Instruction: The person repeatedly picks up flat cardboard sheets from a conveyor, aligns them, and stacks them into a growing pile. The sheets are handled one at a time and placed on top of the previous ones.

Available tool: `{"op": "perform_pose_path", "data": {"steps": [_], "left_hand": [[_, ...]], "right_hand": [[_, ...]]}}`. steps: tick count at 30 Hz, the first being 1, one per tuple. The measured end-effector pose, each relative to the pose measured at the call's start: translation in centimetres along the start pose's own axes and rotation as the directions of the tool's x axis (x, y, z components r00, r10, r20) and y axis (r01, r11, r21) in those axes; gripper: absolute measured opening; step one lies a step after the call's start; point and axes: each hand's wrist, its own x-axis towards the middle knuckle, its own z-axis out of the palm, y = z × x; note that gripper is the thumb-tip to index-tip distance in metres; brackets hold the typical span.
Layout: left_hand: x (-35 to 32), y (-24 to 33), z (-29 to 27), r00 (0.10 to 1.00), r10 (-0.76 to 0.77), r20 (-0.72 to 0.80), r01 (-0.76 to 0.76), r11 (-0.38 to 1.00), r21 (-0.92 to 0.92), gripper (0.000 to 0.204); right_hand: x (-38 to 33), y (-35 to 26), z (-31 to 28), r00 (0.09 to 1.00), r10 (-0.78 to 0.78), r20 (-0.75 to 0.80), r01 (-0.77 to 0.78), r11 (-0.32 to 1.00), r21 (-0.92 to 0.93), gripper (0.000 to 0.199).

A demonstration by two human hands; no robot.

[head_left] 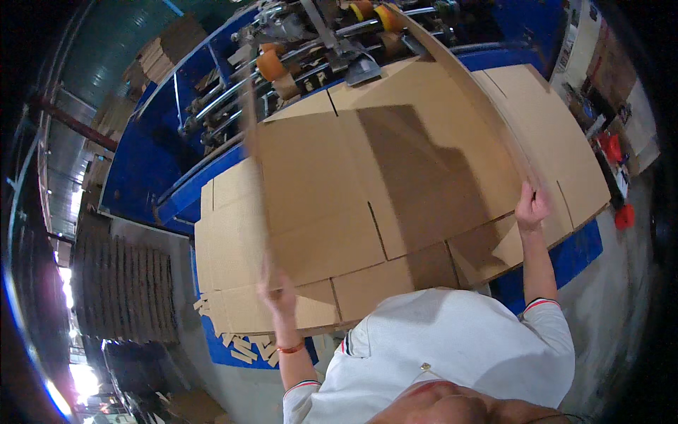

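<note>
Across the blue bench [580,253], before a roller machine [342,49], lay slotted brown cardboard [311,177]. The left hand [280,295] had its grip around a raised left panel [257,191]; the right hand [531,208] pinched a raised right panel [489,113].

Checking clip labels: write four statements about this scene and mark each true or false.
1. A thin orange band circles the left wrist. True.
2. The bare right hand is empty. False: it grips a thin brown cardboard panel.
3. An orange cylindrical roller sits beyond the slotted tan cardboard sheet. True.
4. Small pale cardboard strips lie at the picture's far right. False: they lie at lower left.
</note>
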Motion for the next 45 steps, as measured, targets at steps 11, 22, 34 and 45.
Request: {"op": "perform_pose_path", "data": {"steps": [11, 22, 34, 45], "left_hand": [[-3.1, 1.2, 7.3, 0.710, 0.144, 0.689, -0.494, 0.800, 0.342, 0.073], [5.1, -2.8, 12.8, 0.776, 0.241, 0.583, -0.535, 0.742, 0.405, 0.073], [16.4, -8.5, 19.2, 0.909, 0.213, 0.358, -0.409, 0.617, 0.673, 0.053], [13.6, -22.8, -9.2, 0.751, -0.312, -0.582, 0.642, 0.135, 0.755, 0.056]], "right_hand": [[-4.0, -2.2, 3.9, 0.560, -0.315, 0.766, 0.517, 0.856, -0.025, 0.050], [0.7, 2.5, 12.5, 0.644, -0.416, 0.642, 0.526, 0.850, 0.024, 0.041], [8.1, 5.7, 23.5, 0.893, -0.270, 0.360, 0.394, 0.855, -0.337, 0.044], [6.8, 12.9, 21.6, 0.845, 0.007, 0.535, 0.229, 0.899, -0.374, 0.031]]}}
